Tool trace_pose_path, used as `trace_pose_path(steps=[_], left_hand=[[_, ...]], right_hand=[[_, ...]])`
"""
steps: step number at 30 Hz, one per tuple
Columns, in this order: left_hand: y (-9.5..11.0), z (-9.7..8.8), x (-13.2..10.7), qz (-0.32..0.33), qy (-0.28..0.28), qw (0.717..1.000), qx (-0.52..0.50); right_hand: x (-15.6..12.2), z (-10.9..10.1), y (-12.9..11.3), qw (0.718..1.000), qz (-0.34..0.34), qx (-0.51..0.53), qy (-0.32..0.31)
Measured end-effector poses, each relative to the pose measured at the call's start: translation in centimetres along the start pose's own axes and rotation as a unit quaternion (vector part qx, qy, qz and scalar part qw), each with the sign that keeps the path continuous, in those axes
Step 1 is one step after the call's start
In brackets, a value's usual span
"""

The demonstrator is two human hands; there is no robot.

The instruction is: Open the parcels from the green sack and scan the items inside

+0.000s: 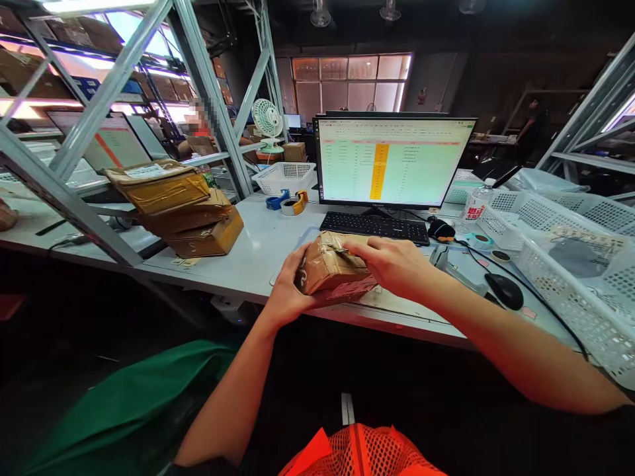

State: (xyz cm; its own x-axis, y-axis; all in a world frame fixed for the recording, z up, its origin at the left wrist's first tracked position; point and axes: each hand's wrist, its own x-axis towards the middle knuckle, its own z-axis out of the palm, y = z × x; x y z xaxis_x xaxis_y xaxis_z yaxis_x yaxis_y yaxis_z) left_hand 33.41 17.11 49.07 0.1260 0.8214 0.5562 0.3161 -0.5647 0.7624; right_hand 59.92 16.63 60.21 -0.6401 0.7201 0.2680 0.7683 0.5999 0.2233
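A small brown cardboard parcel wrapped in clear tape is held just above the front edge of the white desk. My left hand grips its left end from below, fingers curled round it. My right hand lies over its top right side, fingers closed on the parcel's upper edge. A black keyboard sits right behind the parcel, under a monitor showing a green spreadsheet.
A stack of taped brown parcels lies at the left. Tape dispensers and a white basket stand behind. A black mouse, a scanner, a bottle and white baskets fill the right. Metal shelving rises left; a person sits far back.
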Motion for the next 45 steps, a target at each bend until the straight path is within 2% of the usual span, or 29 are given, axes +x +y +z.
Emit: trace_pose_path(steps=[2, 6, 10, 12, 15, 17, 19, 21, 22, 24, 26, 27, 29, 31, 32, 34, 36, 38, 42, 45], left_hand=[[-1.0, -0.5, -0.3, -0.025, 0.004, 0.999, -0.028], [-3.2, -1.4, -0.8, -0.094, 0.015, 0.994, -0.049], [-5.7, -1.1, -1.0, -0.129, -0.027, 0.989, -0.071], [-6.9, -0.6, -1.0, -0.136, -0.06, 0.985, -0.084], [-7.8, -0.7, -0.5, -0.131, -0.093, 0.982, -0.097], [-7.3, -1.8, 0.4, -0.107, -0.09, 0.985, -0.1], [-6.0, -3.4, 1.9, -0.068, -0.071, 0.992, -0.08], [-4.1, -4.7, 4.0, -0.024, -0.057, 0.998, -0.011], [-3.1, -5.1, 5.3, -0.007, -0.067, 0.997, 0.039], [-0.9, -5.1, 7.8, 0.011, -0.123, 0.981, 0.152], [0.9, -4.3, 10.0, 0.005, -0.206, 0.944, 0.257], [1.7, -3.6, 10.8, 0.0, -0.241, 0.922, 0.304], [2.9, -2.3, 11.5, 0.003, -0.28, 0.878, 0.388], [3.5, -1.3, 11.4, 0.027, -0.284, 0.848, 0.446], [3.6, -1.0, 11.2, 0.039, -0.277, 0.841, 0.463], [3.2, -0.7, 11.3, 0.052, -0.241, 0.846, 0.473], [2.2, -0.8, 12.2, 0.033, -0.192, 0.869, 0.454], [1.0, -1.0, 13.9, -0.01, -0.173, 0.89, 0.421], [-1.3, -1.0, 17.0, -0.064, -0.217, 0.895, 0.383], [-2.3, -0.9, 17.3, -0.069, -0.222, 0.893, 0.386]], right_hand=[[0.0, 1.4, 1.3, 0.998, 0.033, -0.02, -0.043], [-1.2, 4.9, 6.4, 0.982, 0.14, -0.069, -0.11], [-3.7, 9.0, 10.8, 0.961, 0.226, -0.075, -0.142], [-5.1, 11.3, 11.6, 0.953, 0.256, -0.055, -0.153], [-6.9, 14.7, 11.4, 0.951, 0.275, -0.05, -0.131], [-7.8, 16.4, 11.0, 0.954, 0.275, -0.046, -0.111], [-8.2, 17.0, 10.5, 0.954, 0.281, -0.027, -0.098], [-7.8, 16.4, 10.0, 0.958, 0.279, 0.014, -0.063], [-7.3, 15.7, 9.5, 0.962, 0.267, 0.045, -0.022], [-5.7, 13.7, 8.1, 0.965, 0.213, 0.123, 0.092], [-3.7, 11.6, 5.9, 0.956, 0.135, 0.187, 0.184], [-2.8, 10.9, 4.7, 0.952, 0.097, 0.204, 0.206], [-1.2, 10.0, 2.5, 0.952, 0.043, 0.214, 0.216], [-0.1, 9.9, 1.0, 0.951, 0.025, 0.216, 0.221], [0.2, 10.0, 0.7, 0.949, 0.025, 0.221, 0.226], [0.5, 10.1, 0.7, 0.944, 0.025, 0.237, 0.228], [0.9, 9.9, 1.2, 0.944, 0.017, 0.253, 0.213], [1.5, 9.1, 1.7, 0.947, 0.012, 0.263, 0.185], [2.5, 7.0, 1.9, 0.962, 0.015, 0.25, 0.11], [2.1, 6.8, 0.6, 0.975, 0.024, 0.166, 0.145]])
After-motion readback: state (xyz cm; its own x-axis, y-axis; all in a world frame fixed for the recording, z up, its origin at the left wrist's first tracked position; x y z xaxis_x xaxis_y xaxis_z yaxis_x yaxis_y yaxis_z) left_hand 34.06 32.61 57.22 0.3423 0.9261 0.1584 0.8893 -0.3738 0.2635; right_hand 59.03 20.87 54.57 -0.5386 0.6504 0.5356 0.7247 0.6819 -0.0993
